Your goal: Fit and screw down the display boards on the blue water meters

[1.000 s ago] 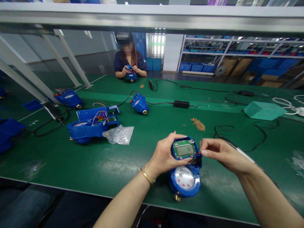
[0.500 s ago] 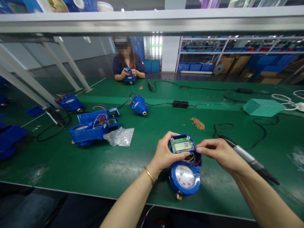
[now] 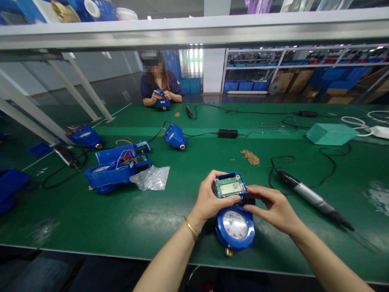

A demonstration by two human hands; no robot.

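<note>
A blue water meter [image 3: 235, 227] with a white dial and a brass fitting stands at the front of the table. My left hand [image 3: 209, 198] is closed on its display unit [image 3: 231, 186], thumb along the lower edge, fingers behind. This unit is a green circuit board in a blue case, and its screen reads about 0.2. From the right, my right hand [image 3: 272, 205] grips the meter's housing behind the dial, thumb in front and fingers curled over the side. Their tips are hidden, and so are most of the wires inside the housing.
An electric screwdriver [image 3: 316, 200] lies to the right, its cable looping back. Small brass screws [image 3: 251, 157] are piled beyond my hands. Another opened meter [image 3: 111, 172] and bubble wrap [image 3: 156, 178] lie left. Across the table, a person [image 3: 161, 83] holds a blue meter.
My right hand has gone from pinching at the display unit's right corner to wrapping round the housing's side. The red wires beside it are now covered. The view has shifted slightly.
</note>
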